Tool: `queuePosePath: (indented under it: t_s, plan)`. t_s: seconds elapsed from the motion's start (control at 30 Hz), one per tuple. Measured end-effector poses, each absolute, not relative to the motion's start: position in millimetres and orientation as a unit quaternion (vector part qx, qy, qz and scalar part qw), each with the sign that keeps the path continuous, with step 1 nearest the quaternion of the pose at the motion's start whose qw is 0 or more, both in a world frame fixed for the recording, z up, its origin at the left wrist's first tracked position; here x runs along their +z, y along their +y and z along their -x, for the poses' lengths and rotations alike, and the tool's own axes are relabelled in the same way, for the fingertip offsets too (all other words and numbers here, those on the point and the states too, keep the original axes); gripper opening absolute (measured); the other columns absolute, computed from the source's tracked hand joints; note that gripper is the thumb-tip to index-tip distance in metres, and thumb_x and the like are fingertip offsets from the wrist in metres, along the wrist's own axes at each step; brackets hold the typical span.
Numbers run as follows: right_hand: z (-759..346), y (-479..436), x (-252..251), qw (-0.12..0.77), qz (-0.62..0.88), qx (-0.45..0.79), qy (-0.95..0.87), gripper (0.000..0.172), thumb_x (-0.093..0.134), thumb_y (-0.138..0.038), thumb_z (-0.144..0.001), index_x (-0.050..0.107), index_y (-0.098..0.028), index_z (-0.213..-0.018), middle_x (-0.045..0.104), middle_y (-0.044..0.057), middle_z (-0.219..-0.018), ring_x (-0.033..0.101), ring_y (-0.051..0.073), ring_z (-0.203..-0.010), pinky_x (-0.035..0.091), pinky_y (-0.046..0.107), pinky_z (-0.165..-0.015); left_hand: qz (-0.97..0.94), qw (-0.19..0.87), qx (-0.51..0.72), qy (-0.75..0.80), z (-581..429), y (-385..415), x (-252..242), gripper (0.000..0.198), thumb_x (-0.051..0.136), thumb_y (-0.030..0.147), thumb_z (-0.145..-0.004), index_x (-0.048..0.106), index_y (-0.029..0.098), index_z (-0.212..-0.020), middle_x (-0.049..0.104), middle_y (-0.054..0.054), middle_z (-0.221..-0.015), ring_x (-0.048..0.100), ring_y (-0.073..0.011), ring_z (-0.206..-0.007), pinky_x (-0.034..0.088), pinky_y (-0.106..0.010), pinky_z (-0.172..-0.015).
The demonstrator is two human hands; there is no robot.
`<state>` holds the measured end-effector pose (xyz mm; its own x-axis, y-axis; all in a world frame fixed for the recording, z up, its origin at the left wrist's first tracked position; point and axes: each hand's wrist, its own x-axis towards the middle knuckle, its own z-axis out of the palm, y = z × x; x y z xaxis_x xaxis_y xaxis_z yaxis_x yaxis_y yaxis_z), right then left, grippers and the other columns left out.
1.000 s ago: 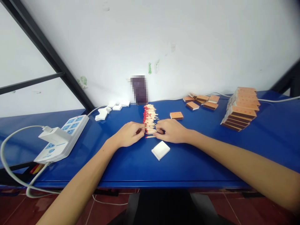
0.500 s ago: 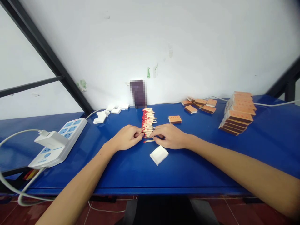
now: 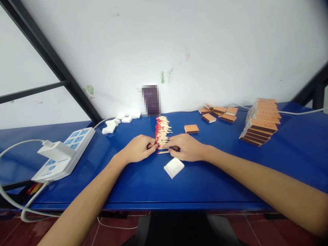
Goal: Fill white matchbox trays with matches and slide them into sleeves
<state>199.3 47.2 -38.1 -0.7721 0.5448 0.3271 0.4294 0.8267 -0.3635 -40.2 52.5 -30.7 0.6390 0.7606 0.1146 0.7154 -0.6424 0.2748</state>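
Note:
A long pile of red-headed matches (image 3: 162,131) lies on the blue table (image 3: 143,188), heads to the left. At its near left edge, my left hand (image 3: 139,148) has its fingers curled together by the match heads. My right hand (image 3: 186,147) touches the stick ends on the other side, thumb and forefinger bent toward each other. Whatever the fingertips grip is too small to make out. One loose match (image 3: 163,152) lies just below the pile, between the hands. Nearer the front is a white inner tray (image 3: 174,167).
An orange matchbox (image 3: 191,129) lies right of the pile, with several more (image 3: 219,112) behind. Stacked matchboxes (image 3: 262,123) stand at the right. White trays (image 3: 110,126) lie back left, near a power strip (image 3: 64,153). A pixelated dark object (image 3: 151,100) stands at the wall.
The view has shifted very slightly. Both hands stay almost where they were at the near end of the pile.

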Motion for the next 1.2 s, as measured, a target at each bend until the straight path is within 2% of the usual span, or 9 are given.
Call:
queuePosePath:
  t_s: [0.2,0.37,0.67,0.83,1.2]
  plan:
    - [-199.6,47.4,-39.0,0.205,0.263,0.126,-0.934,0.031,0.052,-0.013,-0.084,0.075,-0.020,-0.104,0.070,0.003,-0.086,0.057,0.013,-0.072,0.033,0.024,-0.063,-0.901,0.099,0.111,0.408,40.1,52.7,-31.0,0.038,0.045,0.033,-0.093,0.032,0.017,-0.060,0.035,0.004,-0.054,0.029,-0.0095,-0.052,0.022,-0.027,-0.054]
    - [-198.8,46.1,-38.1,0.201,0.262,0.110,-0.937,0.027,0.053,-0.014,-0.085,0.075,-0.018,-0.098,0.068,0.002,-0.077,0.052,0.012,-0.065,0.030,0.024,-0.061,-0.900,0.101,0.112,0.409,39.3,52.5,-31.4,0.039,0.045,0.034,-0.093,0.033,0.017,-0.060,0.035,0.004,-0.054,0.029,-0.0093,-0.052,0.021,-0.027,-0.054]
    - [-198.1,46.0,-37.5,0.223,0.245,0.133,-0.934,0.022,0.052,-0.014,-0.087,0.073,-0.018,-0.090,0.066,0.002,-0.075,0.051,0.012,-0.064,0.028,0.025,-0.061,-0.898,0.102,0.113,0.412,39.4,51.9,-30.0,0.038,0.046,0.035,-0.093,0.035,0.017,-0.061,0.037,0.004,-0.054,0.030,-0.0092,-0.051,0.021,-0.027,-0.053]
    - [-197.6,45.3,-36.8,0.216,0.246,0.141,-0.934,0.021,0.051,-0.014,-0.087,0.070,-0.018,-0.081,0.062,0.000,-0.068,0.047,0.012,-0.060,0.027,0.025,-0.060,-0.897,0.102,0.112,0.416,40.5,52.0,-32.3,0.038,0.046,0.036,-0.093,0.036,0.017,-0.061,0.039,0.004,-0.054,0.031,-0.0094,-0.051,0.021,-0.026,-0.053]
    - [-197.6,49.8,-41.0,0.224,0.255,0.152,-0.928,0.018,0.052,-0.014,-0.084,0.070,-0.015,-0.082,0.065,0.001,-0.071,0.051,0.011,-0.061,0.031,0.024,-0.061,-0.897,0.100,0.112,0.416,39.4,52.4,-29.7,0.039,0.046,0.036,-0.094,0.036,0.017,-0.061,0.040,0.004,-0.054,0.032,-0.0093,-0.051,0.023,-0.026,-0.053]
